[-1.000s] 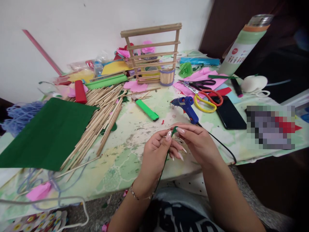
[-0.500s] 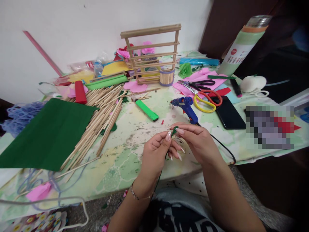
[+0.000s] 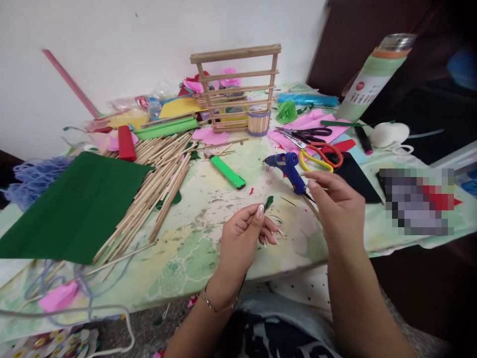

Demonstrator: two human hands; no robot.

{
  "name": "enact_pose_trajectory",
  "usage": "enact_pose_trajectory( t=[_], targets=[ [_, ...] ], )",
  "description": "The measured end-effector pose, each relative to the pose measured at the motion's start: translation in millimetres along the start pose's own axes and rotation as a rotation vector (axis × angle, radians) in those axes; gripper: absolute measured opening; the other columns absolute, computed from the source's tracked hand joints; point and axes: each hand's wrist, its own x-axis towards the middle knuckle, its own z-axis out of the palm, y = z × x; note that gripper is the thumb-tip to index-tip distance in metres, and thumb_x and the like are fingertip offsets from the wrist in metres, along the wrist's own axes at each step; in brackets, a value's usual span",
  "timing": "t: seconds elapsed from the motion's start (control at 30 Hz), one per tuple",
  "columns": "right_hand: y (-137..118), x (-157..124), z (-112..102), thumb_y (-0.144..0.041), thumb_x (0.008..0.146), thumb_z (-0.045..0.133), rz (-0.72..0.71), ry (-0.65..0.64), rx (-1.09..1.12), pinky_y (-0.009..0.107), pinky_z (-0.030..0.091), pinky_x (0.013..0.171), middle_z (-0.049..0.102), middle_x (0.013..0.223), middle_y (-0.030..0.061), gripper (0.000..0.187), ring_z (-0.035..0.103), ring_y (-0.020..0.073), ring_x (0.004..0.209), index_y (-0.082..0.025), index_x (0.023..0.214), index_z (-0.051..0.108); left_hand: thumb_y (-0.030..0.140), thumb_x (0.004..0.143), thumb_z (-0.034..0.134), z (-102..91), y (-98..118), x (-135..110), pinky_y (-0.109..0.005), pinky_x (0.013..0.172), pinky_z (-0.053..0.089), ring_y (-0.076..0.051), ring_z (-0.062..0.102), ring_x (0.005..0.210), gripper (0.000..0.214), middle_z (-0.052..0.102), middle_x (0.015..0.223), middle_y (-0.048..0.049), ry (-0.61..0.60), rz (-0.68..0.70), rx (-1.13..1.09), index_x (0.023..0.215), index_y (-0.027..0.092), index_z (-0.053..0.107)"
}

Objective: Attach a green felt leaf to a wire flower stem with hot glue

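Observation:
My left hand pinches a small folded piece of dark green paper between thumb and index finger, and its tip sticks up above them. My right hand is apart from it, fingers loosely bent and spaced, beside the grip of a blue glue gun. Whether the fingertips touch the gun is hard to make out. The gun lies on its side with its nozzle toward the left. Close behind this hand are scissors with red and yellow handles and a black phone, partly covered.
Thin wooden sticks and a dark green sheet cover the left side. A green utility knife lies mid-table. Behind stand a stick frame with a small round stick cup and, at right, a bottle.
My right hand has let go of the green paper and moved right, to the glue gun's grip. The left hand stays in place, still pinching the paper.

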Motion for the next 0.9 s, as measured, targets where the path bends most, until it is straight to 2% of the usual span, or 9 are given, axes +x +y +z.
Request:
enact_pose_trajectory(
  t=[0.03,0.1,0.23,0.33,0.47,0.57,0.67,0.8,0.9],
  targets=[
    [3.4,5.1,-1.9,-0.028,0.079,0.065,-0.030,0.036,-0.115,0.037,0.052,0.080,0.067,0.109,0.0074,0.023,0.063,0.0177,0.083,-0.022,0.100,0.073,0.035,0.084,0.065,0.1,0.0,0.0,-0.014,0.041,0.038,-0.007,0.059,0.043,0.023,0.069,0.062,-0.0011,0.008,0.004,0.007,0.093,0.013,0.065],
    [11.0,15.7,-3.5,-0.031,0.076,0.067,-0.039,-0.003,-0.301,0.039,0.052,0.081,0.064,0.116,0.0108,0.039,0.063,0.0208,0.088,-0.019,0.112,0.068,0.036,0.083,0.065,0.1,-0.2,-0.1,-0.015,0.041,0.038,-0.007,0.059,0.043,0.024,0.069,0.062,-0.0014,0.025,0.011,0.023,0.093,0.013,0.065],
    [24.0,33.7,5.2,-0.042,0.074,0.067,0.055,-0.313,-0.409,0.043,0.051,0.080,0.065,0.115,0.0131,0.056,0.063,0.0266,0.094,-0.018,0.124,0.059,0.037,0.083,0.066,-0.4,-0.4,0.0,-0.016,0.041,0.039,-0.008,0.059,0.043,0.026,0.069,0.062,-0.0016,0.038,0.006,0.041,0.093,0.013,0.064],
    [30.7,43.4,19.2,-0.046,0.073,0.066,0.070,-0.451,-0.512,0.043,0.049,0.078,0.067,0.103,0.0138,0.049,0.062,0.0292,0.090,-0.017,0.112,0.064,0.038,0.083,0.066,0.0,-0.4,0.0,-0.015,0.042,0.039,-0.008,0.059,0.044,0.026,0.069,0.062,-0.0017,0.035,-0.003,0.035,0.091,0.013,0.064],
    [36.3,52.5,32.6,-0.039,0.075,0.063,0.092,-0.460,-0.555,0.038,0.044,0.068,0.066,0.083,0.0106,0.029,0.060,0.0259,0.076,-0.016,0.092,0.065,0.040,0.081,0.067,0.9,-0.7,-0.3,-0.016,0.040,0.038,-0.008,0.058,0.042,0.029,0.069,0.061,-0.0024,0.033,-0.013,0.035,0.090,0.012,0.063],
    [31.5,51.6,27.0,-0.042,0.076,0.062,0.157,-0.386,-0.466,0.034,0.041,0.062,0.063,0.074,0.0068,0.027,0.057,0.0215,0.068,-0.017,0.085,0.065,0.040,0.081,0.067,-0.2,-0.6,-0.5,-0.017,0.041,0.038,-0.009,0.058,0.043,0.029,0.068,0.062,-0.0024,0.046,-0.002,0.034,0.089,0.012,0.063],
    [16.0,38.0,6.0,-0.052,0.074,0.067,0.355,-0.280,-0.103,0.029,0.039,0.053,0.063,0.073,0.0049,0.036,0.055,0.0172,0.062,-0.018,0.085,0.064,0.037,0.082,0.066,-2.7,0.4,-0.6,-0.017,0.043,0.040,-0.008,0.058,0.044,0.025,0.068,0.062,-0.0017,0.076,0.023,0.027,0.087,0.013,0.063],
    [-7.3,4.3,-29.1,-0.043,0.072,0.073,0.446,-0.392,0.357,0.023,0.035,0.043,0.061,0.073,0.0021,0.028,0.048,0.0100,0.052,-0.019,0.081,0.064,0.037,0.083,0.065,-4.1,1.7,-0.9,-0.017,0.044,0.040,-0.007,0.057,0.045,0.024,0.067,0.062,-0.0009,0.112,0.054,0.017,0.086,0.013,0.063],
    [-15.5,-20.0,-46.6,-0.041,0.069,0.076,0.534,-0.431,0.313,0.022,0.031,0.039,0.056,0.062,0.0003,0.027,0.044,0.0094,0.047,-0.019,0.081,0.067,0.037,0.085,0.063,-2.5,1.8,-1.5,-0.017,0.044,0.041,-0.007,0.057,0.045,0.024,0.067,0.062,-0.0007,0.115,0.065,0.030,0.085,0.013,0.064]
  ],
)
